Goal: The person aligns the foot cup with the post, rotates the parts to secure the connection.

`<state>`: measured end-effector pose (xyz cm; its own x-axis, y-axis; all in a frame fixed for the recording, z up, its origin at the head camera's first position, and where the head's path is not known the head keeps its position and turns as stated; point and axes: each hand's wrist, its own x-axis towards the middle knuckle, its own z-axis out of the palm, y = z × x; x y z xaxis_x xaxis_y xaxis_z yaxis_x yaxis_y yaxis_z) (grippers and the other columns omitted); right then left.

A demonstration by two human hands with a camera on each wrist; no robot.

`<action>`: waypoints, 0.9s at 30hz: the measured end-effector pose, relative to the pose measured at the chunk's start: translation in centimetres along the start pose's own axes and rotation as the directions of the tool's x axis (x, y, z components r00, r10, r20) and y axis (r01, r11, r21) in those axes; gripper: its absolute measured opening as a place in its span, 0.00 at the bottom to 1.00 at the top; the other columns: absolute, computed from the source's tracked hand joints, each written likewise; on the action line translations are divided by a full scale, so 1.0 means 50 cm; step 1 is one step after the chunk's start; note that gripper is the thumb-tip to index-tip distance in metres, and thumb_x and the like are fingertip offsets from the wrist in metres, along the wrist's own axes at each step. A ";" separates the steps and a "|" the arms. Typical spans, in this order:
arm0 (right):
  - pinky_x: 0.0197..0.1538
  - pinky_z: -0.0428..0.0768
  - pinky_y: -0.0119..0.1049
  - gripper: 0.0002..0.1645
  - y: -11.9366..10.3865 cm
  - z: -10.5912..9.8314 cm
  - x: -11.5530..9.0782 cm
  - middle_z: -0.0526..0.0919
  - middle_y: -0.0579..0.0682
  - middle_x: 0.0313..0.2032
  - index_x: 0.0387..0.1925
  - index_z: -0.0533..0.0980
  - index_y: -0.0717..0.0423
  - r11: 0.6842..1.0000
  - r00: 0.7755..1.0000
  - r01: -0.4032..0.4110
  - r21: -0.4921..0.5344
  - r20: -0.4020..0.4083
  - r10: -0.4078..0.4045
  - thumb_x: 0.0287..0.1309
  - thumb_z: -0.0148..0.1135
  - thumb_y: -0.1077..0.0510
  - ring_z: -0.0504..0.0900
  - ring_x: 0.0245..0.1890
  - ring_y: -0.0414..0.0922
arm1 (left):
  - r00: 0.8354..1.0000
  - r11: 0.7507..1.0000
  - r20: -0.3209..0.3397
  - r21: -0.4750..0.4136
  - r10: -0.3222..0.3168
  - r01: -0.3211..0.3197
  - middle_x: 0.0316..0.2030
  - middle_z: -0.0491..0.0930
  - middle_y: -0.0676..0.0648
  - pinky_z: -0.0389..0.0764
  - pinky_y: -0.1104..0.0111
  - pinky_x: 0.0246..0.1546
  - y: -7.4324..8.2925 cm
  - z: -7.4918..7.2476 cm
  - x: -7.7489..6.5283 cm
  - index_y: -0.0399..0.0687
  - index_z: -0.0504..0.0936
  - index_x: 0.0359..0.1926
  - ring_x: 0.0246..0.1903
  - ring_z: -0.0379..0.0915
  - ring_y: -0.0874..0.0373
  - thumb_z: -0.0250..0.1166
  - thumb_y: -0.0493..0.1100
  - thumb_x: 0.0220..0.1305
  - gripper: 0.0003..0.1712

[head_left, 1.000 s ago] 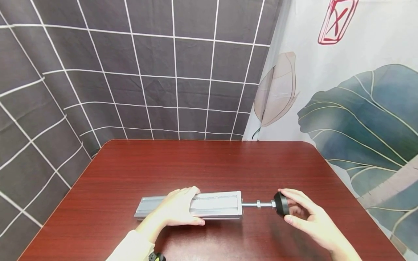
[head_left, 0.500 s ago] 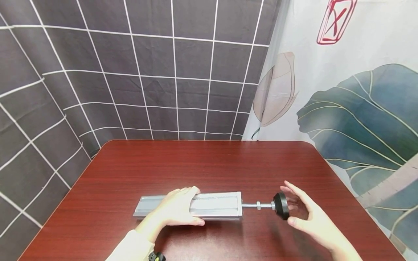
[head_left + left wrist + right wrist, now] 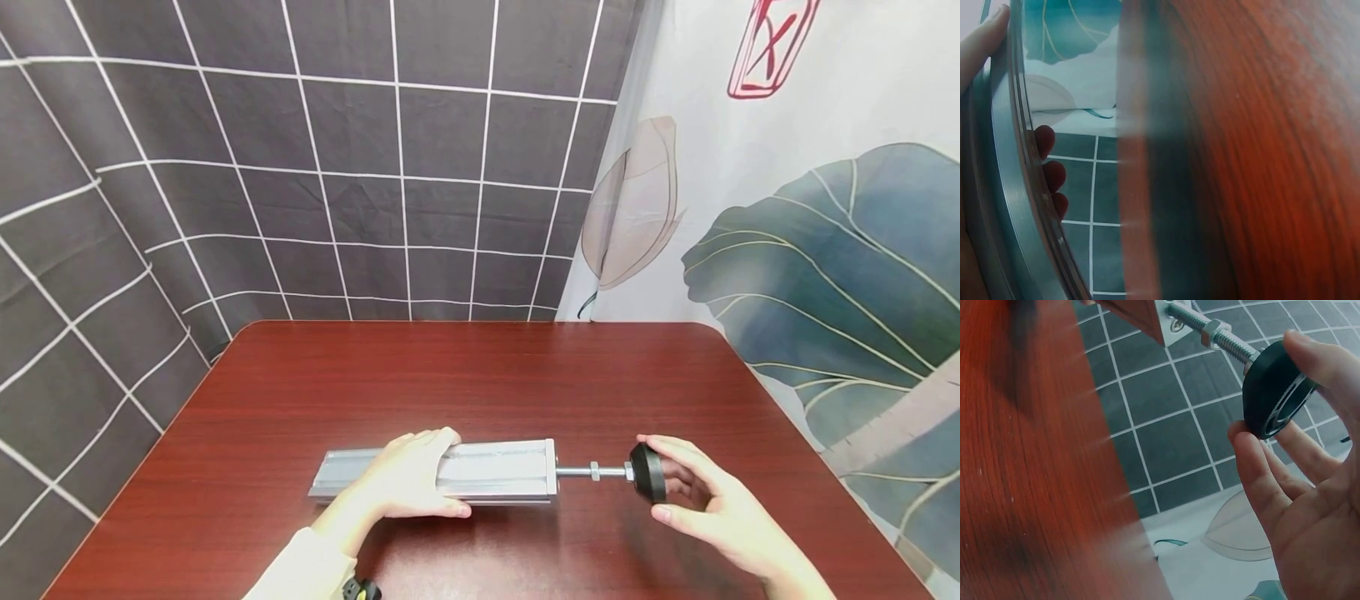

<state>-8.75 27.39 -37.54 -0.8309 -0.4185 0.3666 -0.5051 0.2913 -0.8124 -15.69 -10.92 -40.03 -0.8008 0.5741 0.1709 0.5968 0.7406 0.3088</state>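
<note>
A silver aluminium profile lies crosswise in the head view, close over the table. My left hand grips it near the middle, thumb on the near side; in the left wrist view, fingertips curl past its other edge. From the end plate at its right end sticks a threaded rod with a hex nut partway along. A black round levelling foot caps the rod. My right hand pinches the foot's rim between thumb and fingers, its palm facing the hollow underside.
The reddish-brown wooden table stretches behind and around the work. Dark gridded cloth hangs at the back and left, a white leaf-patterned curtain at the right.
Half a second ago the right fingers were spread off the foot; now they are back around its rim, as one second ago. The left hand and profile have stayed nearly still.
</note>
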 end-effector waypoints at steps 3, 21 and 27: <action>0.39 0.77 0.29 0.43 0.002 0.003 0.001 0.71 0.43 0.53 0.64 0.61 0.65 1.000 0.999 0.002 -0.016 -0.046 -0.003 0.44 0.62 0.79 0.79 0.42 0.39 | 1.000 1.000 -0.002 -0.002 0.000 0.000 0.41 0.77 0.54 0.71 0.60 0.44 -0.003 0.002 0.001 0.52 0.71 0.50 0.42 0.74 0.58 0.69 0.71 0.34 0.44; 0.33 0.76 0.27 0.41 -0.004 0.016 0.010 0.77 0.43 0.44 0.63 0.65 0.62 0.998 0.982 -0.024 -0.053 -0.189 0.014 0.44 0.62 0.79 0.79 0.33 0.39 | 1.000 0.999 0.012 -0.034 -0.003 0.004 0.42 0.78 0.54 0.71 0.59 0.44 -0.002 -0.004 0.006 0.53 0.71 0.50 0.42 0.74 0.58 0.69 0.72 0.35 0.44; 0.25 0.75 0.32 0.38 -0.001 0.019 0.014 0.78 0.44 0.39 0.61 0.66 0.62 0.999 0.980 -0.022 -0.029 -0.200 0.016 0.45 0.60 0.79 0.77 0.25 0.40 | 1.000 0.999 0.017 -0.038 -0.003 0.004 0.43 0.78 0.54 0.71 0.59 0.44 0.000 -0.004 0.007 0.53 0.71 0.50 0.42 0.73 0.58 0.68 0.72 0.35 0.44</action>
<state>-9.09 26.24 -37.67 -0.8689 -0.2329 0.4368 -0.4929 0.3250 -0.8071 -15.97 -10.81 -39.77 -0.8016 0.5777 0.1539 0.5916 0.7290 0.3443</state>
